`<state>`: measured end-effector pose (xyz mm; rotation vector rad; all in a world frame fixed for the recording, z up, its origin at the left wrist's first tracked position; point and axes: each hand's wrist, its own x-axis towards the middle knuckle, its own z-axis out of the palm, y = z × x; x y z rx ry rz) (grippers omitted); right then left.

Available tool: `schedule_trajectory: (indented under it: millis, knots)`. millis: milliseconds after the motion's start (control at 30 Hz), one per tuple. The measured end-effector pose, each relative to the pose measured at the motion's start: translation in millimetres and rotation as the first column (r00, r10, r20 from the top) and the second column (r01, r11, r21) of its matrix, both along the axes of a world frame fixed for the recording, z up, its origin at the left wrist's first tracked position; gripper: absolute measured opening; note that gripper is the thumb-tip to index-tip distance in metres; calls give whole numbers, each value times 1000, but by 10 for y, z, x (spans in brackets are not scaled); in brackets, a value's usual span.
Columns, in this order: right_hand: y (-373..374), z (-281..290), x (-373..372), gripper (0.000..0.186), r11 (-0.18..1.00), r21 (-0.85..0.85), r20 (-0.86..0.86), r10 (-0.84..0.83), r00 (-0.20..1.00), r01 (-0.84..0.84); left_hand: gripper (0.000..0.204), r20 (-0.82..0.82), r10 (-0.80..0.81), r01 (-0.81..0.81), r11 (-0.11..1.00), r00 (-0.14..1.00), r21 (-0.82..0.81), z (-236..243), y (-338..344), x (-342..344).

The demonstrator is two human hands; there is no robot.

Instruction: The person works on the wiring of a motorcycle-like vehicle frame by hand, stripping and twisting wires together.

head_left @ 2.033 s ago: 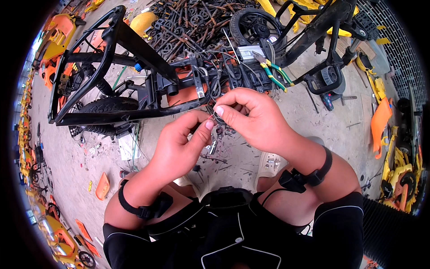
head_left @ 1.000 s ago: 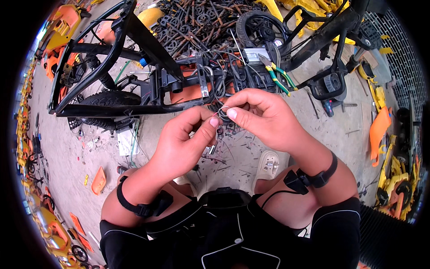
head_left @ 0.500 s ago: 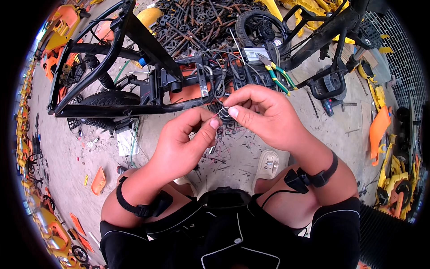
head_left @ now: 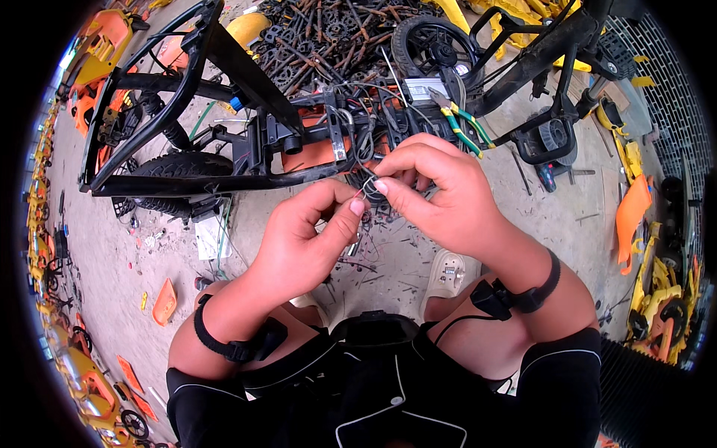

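Observation:
My left hand (head_left: 306, 233) pinches a thin wire (head_left: 361, 192) between thumb and forefinger, its reddish end showing at the fingertips. Close beside it, my right hand (head_left: 441, 183) grips the looped, greyish part of the wire with thumb and forefinger. Both hands hang over the near edge of a black vehicle frame (head_left: 216, 183) that lies across the floor. Behind my fingers, a bundle of dark cables (head_left: 366, 142) runs out of the frame's middle. Green-and-yellow-handled pliers (head_left: 464, 127) rest on the frame, just beyond my right hand.
A heap of rusty metal parts (head_left: 321, 37) lies behind the frame. At right, a power tool (head_left: 547, 178) sits on the floor near an orange panel (head_left: 633, 216). An orange piece (head_left: 164, 302) lies at left. Yellow and orange vehicles (head_left: 82, 373) line the left side.
My right hand has shifted slightly up and left, its thumb moving around the wire loop. The left hand stays nearly still, and the frame and pliers have not moved.

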<state>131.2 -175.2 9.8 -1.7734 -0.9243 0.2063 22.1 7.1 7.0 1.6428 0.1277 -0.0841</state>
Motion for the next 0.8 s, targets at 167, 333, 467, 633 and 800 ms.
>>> schedule_trajectory:
  millis: [167, 333, 467, 633, 800]
  knots:
    - [4, 1, 2, 15, 1000, -19, -24, 18, 1000, -18, 14, 21, 2, -3, 998, 1000, 60, 2, 5, -8]
    - [22, -22, -15, 13, 1000, 16, -155, 29, 988, -26, 14, 41, -3, -1, 995, 999, 97, -4, 0, -8]
    - [9, -4, -10, 11, 999, -15, -252, 46, 967, -52, 14, 49, -5, -1, 992, 999, 126, -5, -1, -11]
    - [-8, 14, 2, 11, 997, -30, -261, 67, 963, -78, 13, 54, -9, 1, 988, 998, 152, -21, -1, -18]
    - [-25, 54, 9, 10, 994, -50, -221, 79, 972, -92, 12, 75, -4, -8, 986, 997, 166, -38, -11, -13]
